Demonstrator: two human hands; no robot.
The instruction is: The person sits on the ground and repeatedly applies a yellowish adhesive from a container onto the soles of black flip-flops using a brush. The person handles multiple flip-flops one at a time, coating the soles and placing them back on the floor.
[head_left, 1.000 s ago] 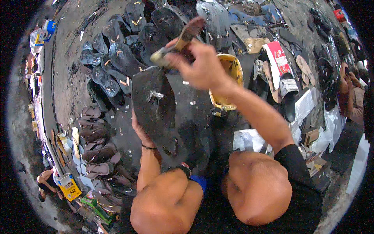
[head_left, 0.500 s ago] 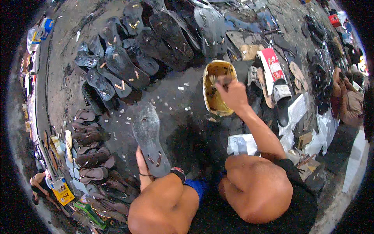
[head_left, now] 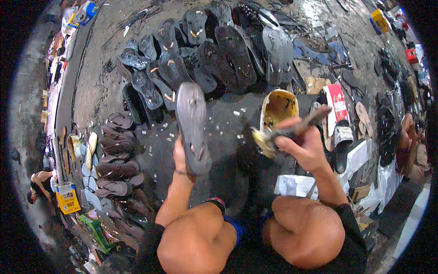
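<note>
My left hand (head_left: 179,154) is closed round the edge of a dark grey sandal sole (head_left: 191,114), held up on end with its broad face toward me. The sole's face looks streaked and shiny, with a small strap piece near its lower part. In my right hand (head_left: 308,148) is a brush (head_left: 292,131), gripped by its dark handle. Its pale, yellowish bristles (head_left: 263,142) point left, toward the sole but apart from it. Just beyond the brush stands a yellowish tub (head_left: 279,107), stained inside with dark smears.
Rows of dark soles (head_left: 235,55) lie ahead, some with small strap bits on them. Brown thong sandals (head_left: 116,155) are stacked at left, near a yellow box (head_left: 67,198). At right are a red and white carton piece (head_left: 336,102), a slide sandal (head_left: 342,137) and paper sheets (head_left: 296,186).
My right hand has come out of the tub with the brush, moving nearer to me. My left hand has raised the sole off my knee. The view has shifted somewhat.
</note>
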